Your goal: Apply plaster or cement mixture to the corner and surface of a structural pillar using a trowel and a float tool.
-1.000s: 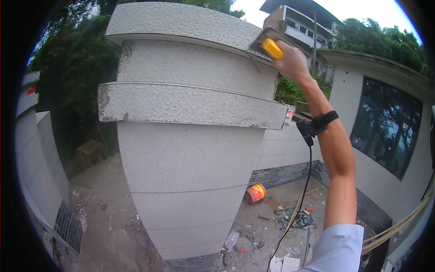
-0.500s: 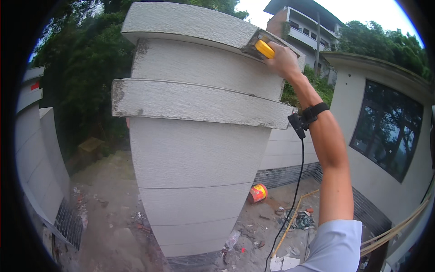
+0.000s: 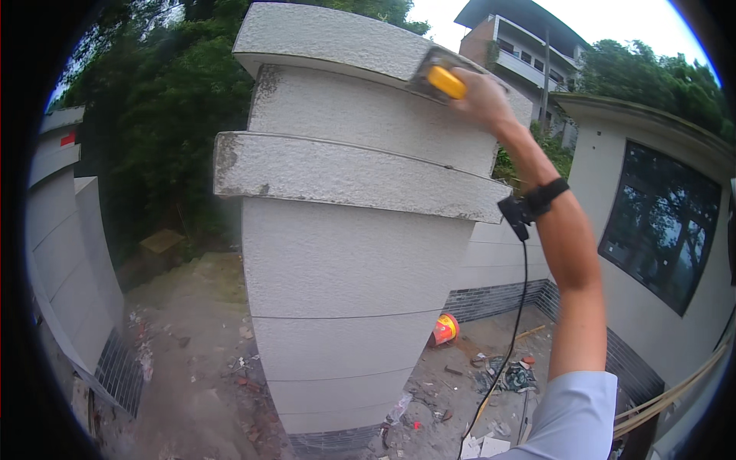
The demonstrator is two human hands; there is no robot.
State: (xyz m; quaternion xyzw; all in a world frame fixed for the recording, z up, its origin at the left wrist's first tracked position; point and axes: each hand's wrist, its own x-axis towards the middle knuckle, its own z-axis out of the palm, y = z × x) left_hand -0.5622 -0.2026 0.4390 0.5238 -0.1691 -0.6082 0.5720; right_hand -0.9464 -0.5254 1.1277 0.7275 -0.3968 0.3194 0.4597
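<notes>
High on the right, my right hand (image 3: 481,98) is closed round the yellow handle of a plastering trowel (image 3: 446,81). The trowel's flat metal plate lies against the front face of the top ledge (image 3: 330,38) of a white textured pillar (image 3: 349,264), near the ledge's right part. Slight blur softens the hand and the tool. A lower ledge (image 3: 345,176) juts out beneath, with dark stains at its left end. A black strap with a small dark device (image 3: 515,217) circles my right wrist, and a cable hangs from it. My left hand is out of view.
Behind the pillar's base lies a red and yellow bucket (image 3: 445,330). Rubble and scraps (image 3: 506,376) litter the ground. On the right stands a wall with a dark window (image 3: 659,222), bamboo-like poles (image 3: 675,395) below it. Another pale pillar (image 3: 65,253) rises at the left.
The view has shifted, so the pillar and surroundings sit further right in the picture. The trowel has moved a little left along the top ledge, still held in my right hand.
</notes>
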